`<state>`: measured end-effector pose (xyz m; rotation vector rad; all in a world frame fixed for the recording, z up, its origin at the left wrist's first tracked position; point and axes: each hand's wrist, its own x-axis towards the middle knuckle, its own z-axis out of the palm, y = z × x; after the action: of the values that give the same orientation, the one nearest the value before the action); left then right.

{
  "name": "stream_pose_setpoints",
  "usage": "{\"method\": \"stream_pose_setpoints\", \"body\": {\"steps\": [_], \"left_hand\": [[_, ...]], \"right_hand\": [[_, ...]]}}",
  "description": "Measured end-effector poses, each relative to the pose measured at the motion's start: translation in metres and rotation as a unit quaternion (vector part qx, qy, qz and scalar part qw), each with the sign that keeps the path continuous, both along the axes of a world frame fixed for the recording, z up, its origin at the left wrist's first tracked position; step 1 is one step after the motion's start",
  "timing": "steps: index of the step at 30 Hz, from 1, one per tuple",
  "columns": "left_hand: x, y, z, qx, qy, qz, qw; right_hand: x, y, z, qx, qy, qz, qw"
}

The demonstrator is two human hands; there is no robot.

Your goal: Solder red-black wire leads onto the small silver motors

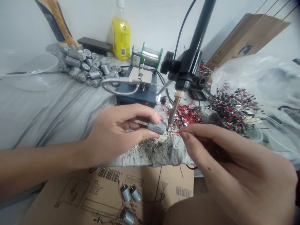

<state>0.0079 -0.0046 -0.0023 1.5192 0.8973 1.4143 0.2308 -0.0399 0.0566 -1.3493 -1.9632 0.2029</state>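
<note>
A small silver electric motor point(156, 127) is pinched between the thumb and fingers of my left hand point(122, 125), its right end beside the tip of a soldering iron point(173, 112). The iron hangs point down from a black stand point(189, 65). Between thumb and forefinger, my right hand point(215, 150) grips a thin red wire point(173, 131) whose free end points left to the motor and the iron tip. Whether wire, tip and motor touch is too small to tell. Behind my hands, a solder feeder point(138, 90) carries a spool of solder wire point(151, 56).
Loose motors point(86, 67) are heaped at the back left, near a yellow bottle point(121, 37). Red wires point(187, 114) and black-and-red leads point(234, 106) lie piled behind my right hand. Solder debris point(154, 150) covers the front edge. Below, wired motors point(127, 215) rest on cardboard point(77, 200).
</note>
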Motion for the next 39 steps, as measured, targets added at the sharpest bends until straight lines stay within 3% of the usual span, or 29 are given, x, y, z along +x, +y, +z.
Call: {"method": "stream_pose_setpoints", "body": {"steps": [24,39], "left_hand": [[-0.0015,0.0013,-0.0018,0.020,0.029,0.025,0.999],[-0.0026,0.0015,-0.0021,0.037,0.038,0.007,0.999]], "right_hand": [[-0.0021,0.0000,0.0011,0.000,0.011,-0.002,1.000],[-0.0025,-0.0011,0.0013,-0.001,0.009,-0.004,1.000]]}}
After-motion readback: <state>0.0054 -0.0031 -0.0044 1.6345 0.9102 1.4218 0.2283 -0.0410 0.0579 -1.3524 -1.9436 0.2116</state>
